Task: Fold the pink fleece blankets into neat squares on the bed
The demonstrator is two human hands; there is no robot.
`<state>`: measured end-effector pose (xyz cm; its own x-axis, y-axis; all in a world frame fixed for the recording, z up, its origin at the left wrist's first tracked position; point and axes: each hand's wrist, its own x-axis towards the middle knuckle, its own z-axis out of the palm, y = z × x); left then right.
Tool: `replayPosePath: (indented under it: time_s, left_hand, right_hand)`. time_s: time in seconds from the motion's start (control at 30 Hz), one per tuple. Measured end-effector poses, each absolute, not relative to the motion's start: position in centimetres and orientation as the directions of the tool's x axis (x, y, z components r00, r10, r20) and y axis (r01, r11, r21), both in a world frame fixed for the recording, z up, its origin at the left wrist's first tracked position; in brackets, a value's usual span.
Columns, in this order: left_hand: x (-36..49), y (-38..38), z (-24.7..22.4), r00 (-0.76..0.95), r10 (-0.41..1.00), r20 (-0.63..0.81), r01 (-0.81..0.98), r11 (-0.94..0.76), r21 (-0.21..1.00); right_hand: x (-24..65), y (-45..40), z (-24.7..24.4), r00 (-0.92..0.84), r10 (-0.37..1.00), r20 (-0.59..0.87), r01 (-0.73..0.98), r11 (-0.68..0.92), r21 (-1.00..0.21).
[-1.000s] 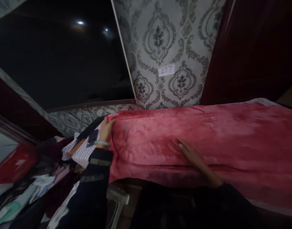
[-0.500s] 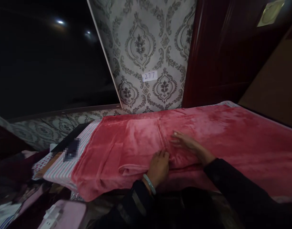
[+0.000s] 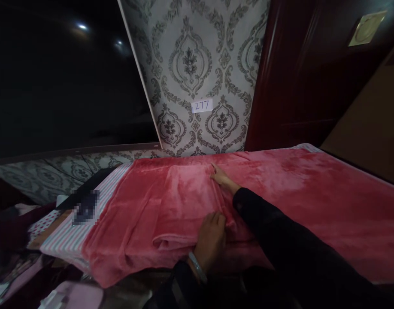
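A folded pink plush garment or cloth (image 3: 187, 193) lies flat on a larger red-pink plush blanket (image 3: 296, 201); its exact kind I cannot make out. My left hand (image 3: 211, 236), with a pale bangle at the wrist, is closed on the near right corner of the folded cloth, fingers curled at its edge. Farther back, my right hand (image 3: 223, 177) rests at the cloth's far right corner, forefinger and thumb apart. A raised crease runs between the two hands along the right edge.
A striped sheet (image 3: 111, 186) shows under the blanket at the left, with a blurred dark object (image 3: 86, 208) on it. Clothes (image 3: 10, 240) and a pink stool-like surface (image 3: 84, 296) are at lower left. A large dark screen (image 3: 68, 81) and patterned wall (image 3: 190, 64) stand behind.
My right hand has moved away from me and to the left, from the blanket to the cloth's far right corner. My left hand stays at the near corner. The view has shifted slightly.
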<state>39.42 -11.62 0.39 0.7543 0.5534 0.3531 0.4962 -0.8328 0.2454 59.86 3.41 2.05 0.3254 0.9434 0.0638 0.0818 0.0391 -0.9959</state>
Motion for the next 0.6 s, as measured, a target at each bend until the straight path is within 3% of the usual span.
replayPosePath:
  time_s: [0.13,0.23,0.37,0.6]
  left_hand:
    - [40.6,-11.9,0.5,0.744,0.509,0.432,0.464,-0.860,0.213]
    - [41.8,-12.3,-0.5,0.796,0.452,0.402,0.440,-0.889,0.128]
    - [42.5,-12.4,-2.7,0.807,0.421,0.415,0.449,-0.893,0.031]
    - [42.3,-12.0,-4.3,0.777,0.366,0.512,0.441,-0.897,-0.028]
  right_hand:
    - [61.4,4.0,2.6,0.361,0.917,0.168,0.229,0.088,-0.969]
    - [63.1,2.9,1.8,0.374,0.914,0.156,0.343,0.019,-0.939]
    - [64.3,1.4,0.3,0.377,0.916,0.135,0.353,-0.008,-0.936]
    - [64.1,2.5,0.3,0.339,0.929,0.147,0.365,0.014,-0.931]
